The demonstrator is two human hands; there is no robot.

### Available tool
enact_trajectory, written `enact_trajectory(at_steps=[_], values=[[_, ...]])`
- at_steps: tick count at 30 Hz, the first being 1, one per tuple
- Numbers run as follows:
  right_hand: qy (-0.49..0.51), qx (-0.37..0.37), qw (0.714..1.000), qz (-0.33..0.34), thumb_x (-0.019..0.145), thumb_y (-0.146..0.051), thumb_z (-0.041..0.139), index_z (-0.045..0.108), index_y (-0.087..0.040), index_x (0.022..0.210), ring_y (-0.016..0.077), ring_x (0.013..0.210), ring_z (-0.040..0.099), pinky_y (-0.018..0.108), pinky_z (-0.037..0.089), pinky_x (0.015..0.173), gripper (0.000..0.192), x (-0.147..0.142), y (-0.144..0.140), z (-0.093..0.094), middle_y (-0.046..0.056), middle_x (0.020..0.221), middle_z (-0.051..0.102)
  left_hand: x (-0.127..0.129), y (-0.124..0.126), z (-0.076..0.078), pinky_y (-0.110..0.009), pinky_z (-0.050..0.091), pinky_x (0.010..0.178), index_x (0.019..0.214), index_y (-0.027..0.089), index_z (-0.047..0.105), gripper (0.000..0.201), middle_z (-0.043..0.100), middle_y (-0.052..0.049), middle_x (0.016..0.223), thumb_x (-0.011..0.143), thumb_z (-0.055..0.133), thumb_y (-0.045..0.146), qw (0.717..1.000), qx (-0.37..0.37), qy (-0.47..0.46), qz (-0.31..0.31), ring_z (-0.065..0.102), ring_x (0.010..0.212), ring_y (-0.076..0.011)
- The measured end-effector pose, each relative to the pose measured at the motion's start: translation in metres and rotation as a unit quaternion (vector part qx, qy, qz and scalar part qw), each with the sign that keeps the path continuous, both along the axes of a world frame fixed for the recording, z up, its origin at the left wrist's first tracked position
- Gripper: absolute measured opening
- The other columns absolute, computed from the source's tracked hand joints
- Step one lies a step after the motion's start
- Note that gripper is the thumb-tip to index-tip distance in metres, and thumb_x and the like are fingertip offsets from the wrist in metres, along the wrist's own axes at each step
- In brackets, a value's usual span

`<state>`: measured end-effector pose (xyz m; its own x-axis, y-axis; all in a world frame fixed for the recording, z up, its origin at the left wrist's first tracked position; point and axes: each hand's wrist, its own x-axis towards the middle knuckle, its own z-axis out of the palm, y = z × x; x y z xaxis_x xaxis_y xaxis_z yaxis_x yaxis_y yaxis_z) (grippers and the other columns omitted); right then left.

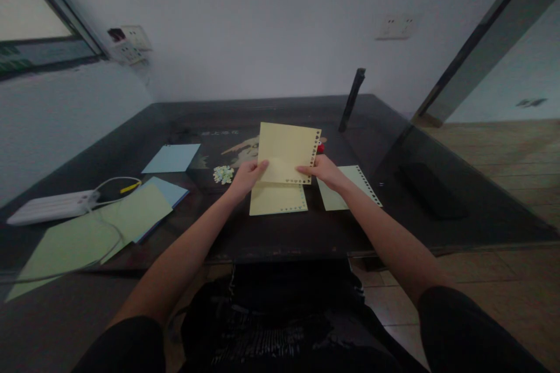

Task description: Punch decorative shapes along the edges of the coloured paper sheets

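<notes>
Between my two hands a pale yellow sheet of paper [286, 151] is held up, tilted, above the dark table. Punched holes run down its right edge and along part of its bottom edge. My left hand [249, 178] pinches the lower left edge, thumb on the front. At the lower right, my right hand [322, 170] grips the sheet the same way. Below it lies a second yellow sheet [275, 199], with holes near its lower right corner. A pale sheet with a punched edge [343, 189] lies by my right wrist. A red object [321, 147] is mostly hidden behind the held sheet.
Small pale paper pieces [223, 174] are heaped left of my left hand. Blue paper [172, 158] and large green sheets [83, 242] lie at left, beside a white power strip [52, 207] with cables. A black upright post [352, 99] stands at the back; a black flat object [431, 191] lies right.
</notes>
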<state>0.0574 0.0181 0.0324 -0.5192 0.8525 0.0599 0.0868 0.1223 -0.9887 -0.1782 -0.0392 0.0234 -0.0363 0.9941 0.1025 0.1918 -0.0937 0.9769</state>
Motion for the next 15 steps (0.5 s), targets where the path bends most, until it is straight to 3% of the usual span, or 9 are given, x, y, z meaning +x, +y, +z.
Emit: enact_trajectory(at_steps=[15], values=[[-0.012,0.017,0.999,-0.036,0.068,-0.029,0.074,0.071,-0.014,0.087,0.0252,0.088,0.067,0.047,0.052,0.087,0.025,-0.0014,-0.0033,0.0032,0.012,0.096,0.072,0.0015,-0.0005,0.0010,-0.024,0.038,0.053,0.074,0.013,0.066,0.041,0.066,-0.005,0.071,0.076,0.058,0.053,0.998,0.033,0.045,0.014,0.054,0.060,-0.0140]])
